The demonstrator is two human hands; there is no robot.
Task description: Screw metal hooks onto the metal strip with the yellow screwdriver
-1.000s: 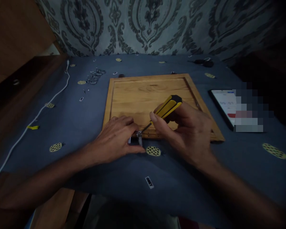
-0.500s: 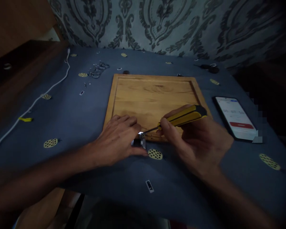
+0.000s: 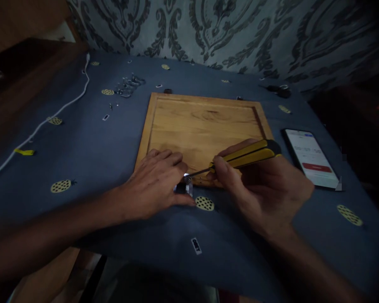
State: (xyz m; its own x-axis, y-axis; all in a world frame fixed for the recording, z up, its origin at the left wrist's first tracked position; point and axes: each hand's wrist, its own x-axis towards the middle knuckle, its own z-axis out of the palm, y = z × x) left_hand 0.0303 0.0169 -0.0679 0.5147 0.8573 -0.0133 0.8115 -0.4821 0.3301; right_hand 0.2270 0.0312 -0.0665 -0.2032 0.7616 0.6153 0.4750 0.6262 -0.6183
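A wooden board (image 3: 205, 122) with a raised rim lies on the table. At its near edge sits a small shiny metal fitting (image 3: 188, 183), perhaps a latch or hinge. My left hand (image 3: 159, 179) rests on the board's near left corner and pinches the fitting between fingers and thumb. In my right hand (image 3: 262, 189) is a yellow-and-black screwdriver (image 3: 244, 155), gripped by its handle. The shaft slants down to the left, with its tip at the fitting. Any screw under the tip is too small to make out.
Several wire-like metal pieces (image 3: 129, 86) and small screws (image 3: 110, 106) lie at the back left. A white cable (image 3: 68, 103) runs along the left. A lit phone (image 3: 312, 158) lies right of the board, and a dark tool (image 3: 276, 89) lies behind it. The patterned wall closes the back.
The view has shifted slightly. The screwdriver's handle end sits a little farther right, while its tip stays at the fitting. My left hand keeps the same hold.
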